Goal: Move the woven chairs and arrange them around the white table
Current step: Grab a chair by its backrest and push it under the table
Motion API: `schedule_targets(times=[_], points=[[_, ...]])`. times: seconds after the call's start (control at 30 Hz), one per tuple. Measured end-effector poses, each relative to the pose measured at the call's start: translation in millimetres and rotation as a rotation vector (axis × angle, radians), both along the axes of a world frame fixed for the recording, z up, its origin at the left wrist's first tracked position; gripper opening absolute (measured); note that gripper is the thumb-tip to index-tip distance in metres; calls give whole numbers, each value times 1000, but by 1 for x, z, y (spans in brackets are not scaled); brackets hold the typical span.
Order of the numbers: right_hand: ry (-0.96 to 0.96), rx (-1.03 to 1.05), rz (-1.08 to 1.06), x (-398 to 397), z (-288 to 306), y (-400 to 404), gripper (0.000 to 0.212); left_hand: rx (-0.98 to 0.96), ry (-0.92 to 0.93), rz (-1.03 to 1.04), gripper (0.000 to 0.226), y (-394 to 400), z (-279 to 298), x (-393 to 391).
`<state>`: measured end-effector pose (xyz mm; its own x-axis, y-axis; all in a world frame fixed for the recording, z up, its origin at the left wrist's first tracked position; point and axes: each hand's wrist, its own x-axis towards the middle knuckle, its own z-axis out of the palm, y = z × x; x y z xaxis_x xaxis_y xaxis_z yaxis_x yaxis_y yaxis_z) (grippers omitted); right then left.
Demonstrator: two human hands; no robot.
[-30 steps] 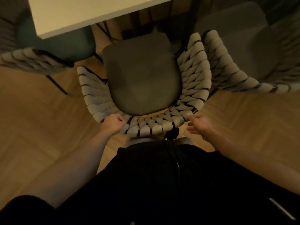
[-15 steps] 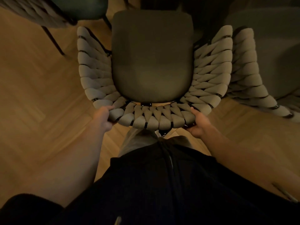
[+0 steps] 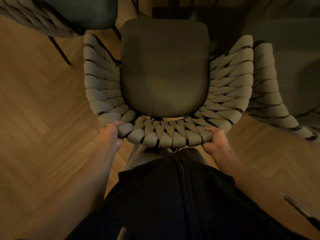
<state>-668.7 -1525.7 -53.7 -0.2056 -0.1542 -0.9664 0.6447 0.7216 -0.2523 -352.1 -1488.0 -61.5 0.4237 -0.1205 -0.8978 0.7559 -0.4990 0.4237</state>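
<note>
home dining area | woven chairs [image 3: 166, 94] close together | herringbone wood floor [image 3: 43, 101]

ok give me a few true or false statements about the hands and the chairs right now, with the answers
1. Both hands grip the woven back of the middle chair. True: the left hand and right hand each curl round its rim.
2. The white table fills the top of the view. False: no white tabletop shows in the picture.
3. Another woven chair stands close beside the middle chair on the right. True.
4. A bag lies on the seat cushion. False: nothing lies on the cushion.
5. The floor is carpeted. False: it is wooden parquet.
</note>
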Motion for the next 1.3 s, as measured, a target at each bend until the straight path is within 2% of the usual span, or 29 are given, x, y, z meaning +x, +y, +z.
schedule_targets(times=[0.13, 0.23, 0.47, 0.6, 0.8, 0.9, 1.07, 1.3], points=[[-26, -27, -23, -8, 7, 3, 41, -27, 12, 30, 59, 1, 7, -1], [-33, -36, -41, -6, 9, 1, 43, -56, 25, 42, 53, -3, 9, 2], [-6, -35, -32, 9, -1, -48, 41, -66, -13, 18, 41, -47, 0, 11], [16, -16, -15, 18, -10, -72, 49, -61, -7, 4, 46, -71, -12, 21], [40, -36, 39, 27, -13, -111, 44, -24, 0, -5, 58, -103, -17, 30], [60, -22, 87, 30, -11, -133, 40, -40, 8, -16, 59, -123, -16, 34], [83, 5, 146, 33, -10, -166, 55, -29, 27, -55, 48, -158, -11, 38], [71, 29, 214, 32, -9, -188, 56, 7, 37, -121, 49, -177, -8, 39]])
